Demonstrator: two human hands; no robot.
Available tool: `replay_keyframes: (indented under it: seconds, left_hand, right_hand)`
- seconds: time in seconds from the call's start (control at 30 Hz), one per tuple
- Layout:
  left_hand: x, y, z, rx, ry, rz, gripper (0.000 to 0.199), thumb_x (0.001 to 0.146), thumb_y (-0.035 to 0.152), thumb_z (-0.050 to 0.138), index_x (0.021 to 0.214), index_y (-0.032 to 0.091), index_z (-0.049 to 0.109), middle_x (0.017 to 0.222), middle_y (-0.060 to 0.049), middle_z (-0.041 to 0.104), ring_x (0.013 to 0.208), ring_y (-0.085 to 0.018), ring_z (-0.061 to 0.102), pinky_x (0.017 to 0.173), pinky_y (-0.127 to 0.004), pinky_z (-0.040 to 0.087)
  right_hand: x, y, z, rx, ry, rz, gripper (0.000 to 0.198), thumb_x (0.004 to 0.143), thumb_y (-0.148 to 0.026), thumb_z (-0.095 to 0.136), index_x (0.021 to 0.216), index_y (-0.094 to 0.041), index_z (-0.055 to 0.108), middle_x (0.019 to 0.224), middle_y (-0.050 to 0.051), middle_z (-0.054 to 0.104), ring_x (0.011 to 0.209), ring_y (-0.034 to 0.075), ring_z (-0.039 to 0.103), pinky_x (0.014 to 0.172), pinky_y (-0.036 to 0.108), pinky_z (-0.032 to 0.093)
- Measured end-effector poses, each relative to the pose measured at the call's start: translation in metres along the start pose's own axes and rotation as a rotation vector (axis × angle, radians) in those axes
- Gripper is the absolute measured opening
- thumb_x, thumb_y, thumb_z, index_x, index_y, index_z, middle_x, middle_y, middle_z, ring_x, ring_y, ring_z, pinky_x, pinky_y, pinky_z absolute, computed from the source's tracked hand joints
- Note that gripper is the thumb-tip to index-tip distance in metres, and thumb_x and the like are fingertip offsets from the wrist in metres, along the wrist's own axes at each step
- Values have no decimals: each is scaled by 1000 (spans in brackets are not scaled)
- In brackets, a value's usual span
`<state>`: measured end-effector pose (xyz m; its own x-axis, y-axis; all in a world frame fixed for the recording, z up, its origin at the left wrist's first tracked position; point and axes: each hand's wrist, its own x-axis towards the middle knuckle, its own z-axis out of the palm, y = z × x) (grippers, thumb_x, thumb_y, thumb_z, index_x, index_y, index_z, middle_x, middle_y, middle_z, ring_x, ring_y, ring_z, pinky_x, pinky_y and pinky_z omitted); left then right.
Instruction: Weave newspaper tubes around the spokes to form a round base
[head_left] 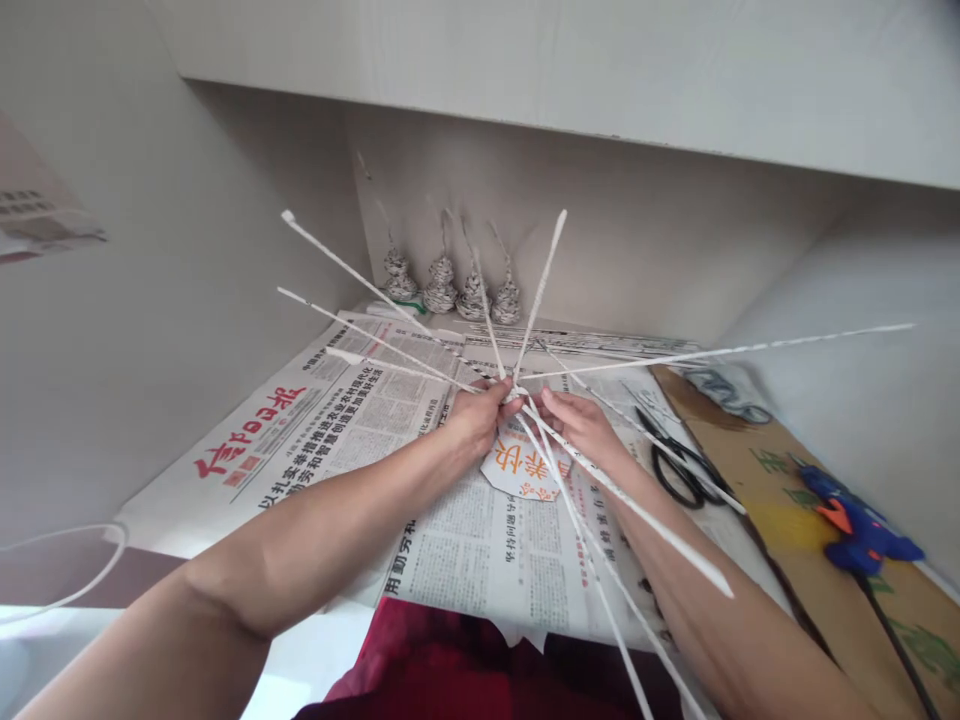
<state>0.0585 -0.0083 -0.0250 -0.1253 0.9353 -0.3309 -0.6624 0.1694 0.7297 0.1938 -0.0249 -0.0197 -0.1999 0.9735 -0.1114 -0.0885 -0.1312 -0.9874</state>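
Note:
Several thin rolled paper strips (630,490) cross at one centre and spread outward like spokes. My left hand (486,412) pinches them at that crossing with thumb and fingers. Close on the other side, my right hand (581,418) has its bent fingers at a strip near the centre; what its fingertips hold is partly hidden. Beneath both hands lies a piece of white card (517,470) with orange characters, on top of spread newspaper (457,550).
Several woven gourd-shaped pieces (441,288) stand at the back wall. More paper rods (600,345) lie behind my hands. At right are black scissors (679,475), a cardboard sheet (780,500) and a blue glue gun (855,520). A shelf edge (525,115) overhangs the back.

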Motion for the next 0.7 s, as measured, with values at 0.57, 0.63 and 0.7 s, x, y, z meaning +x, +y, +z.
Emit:
replay_keyframes:
  seconds: [0.57,0.63,0.7]
  left_hand:
    - [-9,-9,-5,210,-234,-96,6,77,13,65,76,10,60,66,-3,62,47,-8,57,38,-15,45]
    - [-9,-3,-7,246,-320,-131,4,77,11,64,77,10,60,67,-5,64,48,-9,59,38,-14,44]
    - [-10,5,-9,258,-420,-187,11,73,5,67,80,10,61,70,-6,66,54,-10,63,45,-14,48]
  right_hand:
    - [10,15,2,69,197,-32,32,56,-41,80,70,-15,68,50,-1,61,37,10,48,35,23,38]
    - [10,14,0,57,200,-50,31,59,-42,78,68,-15,67,49,-1,61,36,10,47,35,23,36]
    - [11,11,-3,53,217,-53,29,61,-42,76,65,-15,65,47,-1,60,34,9,45,34,23,34]
